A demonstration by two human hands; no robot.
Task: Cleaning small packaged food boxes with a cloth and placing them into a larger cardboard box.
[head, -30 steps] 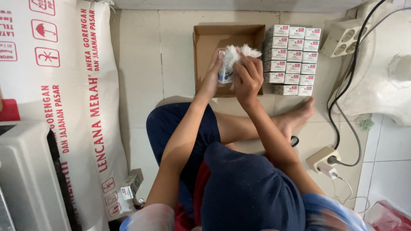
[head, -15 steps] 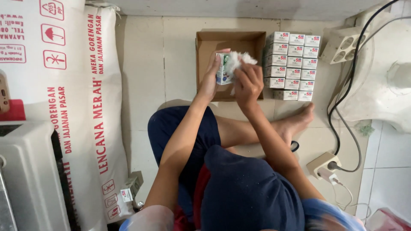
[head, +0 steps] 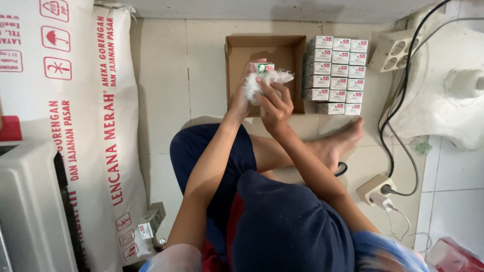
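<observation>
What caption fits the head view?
Both hands, left hand and right hand, hold a small box with white fluff over cardboard box.

Open carton [head: 242, 55]: matt brown corrugated cardboard. Small boxes [head: 335, 75]: smooth printed paperboard, slightly glossy. Wad in the right hand [head: 275, 106]: fluffy white fibrous cloth [head: 252, 86] (possibly paper). Sack [head: 108, 100]: woven white plastic, faint sheen. Floor [head: 166, 90]: smooth pale ceramic tile.

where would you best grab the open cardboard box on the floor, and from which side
By the left side wall of the cardboard box, coming from the left: its top is open, small stacked cartons crowd its right side, and both hands hover over the near edge.
</observation>
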